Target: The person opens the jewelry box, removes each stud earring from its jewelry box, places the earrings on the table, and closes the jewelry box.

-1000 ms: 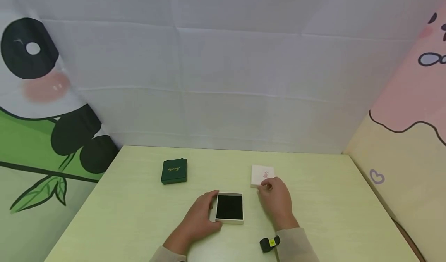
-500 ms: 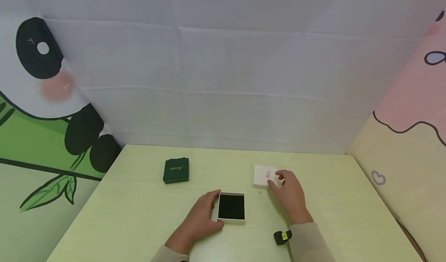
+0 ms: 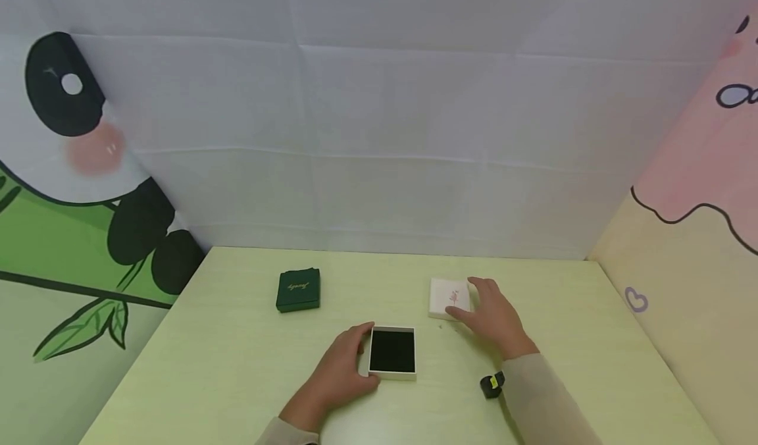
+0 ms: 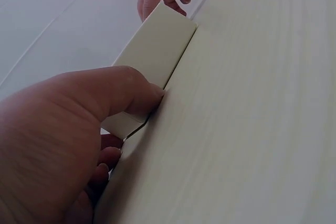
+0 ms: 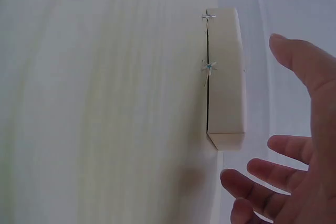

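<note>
Left hand (image 3: 346, 369) grips the left side of an open white square box (image 3: 392, 377) with black lining, front-centre on the table. Right hand (image 3: 497, 318) spread, not gripping, at a flat white square box with pink floral print (image 3: 441, 293); contact unclear. Two tiny silver star-shaped pieces (image 5: 209, 67) lie by it. Dark green square box (image 3: 299, 295), far left: gold script, not legible.

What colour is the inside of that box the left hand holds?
Black; the inside shows best in the head view.
</note>
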`<action>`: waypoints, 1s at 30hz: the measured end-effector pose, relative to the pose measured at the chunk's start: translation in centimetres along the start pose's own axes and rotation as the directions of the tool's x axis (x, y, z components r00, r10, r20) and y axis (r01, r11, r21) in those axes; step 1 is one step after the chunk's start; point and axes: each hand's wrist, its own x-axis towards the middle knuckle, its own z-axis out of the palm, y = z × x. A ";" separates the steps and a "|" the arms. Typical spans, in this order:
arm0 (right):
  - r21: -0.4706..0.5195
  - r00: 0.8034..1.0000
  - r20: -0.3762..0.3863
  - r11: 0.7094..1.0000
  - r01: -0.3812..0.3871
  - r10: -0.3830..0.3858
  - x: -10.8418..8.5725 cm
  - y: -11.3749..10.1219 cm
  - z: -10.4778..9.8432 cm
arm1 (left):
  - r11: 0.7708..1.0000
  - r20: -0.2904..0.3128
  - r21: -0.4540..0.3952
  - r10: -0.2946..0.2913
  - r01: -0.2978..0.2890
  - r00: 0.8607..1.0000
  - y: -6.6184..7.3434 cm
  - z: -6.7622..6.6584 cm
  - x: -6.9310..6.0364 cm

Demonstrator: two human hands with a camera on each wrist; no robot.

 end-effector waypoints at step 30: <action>-0.214 0.971 0.224 0.967 0.136 -0.087 3.9 -1.2 0.0 | 1.000 -0.006 -0.012 0.002 -0.002 1.000 0.0 -0.1 -0.3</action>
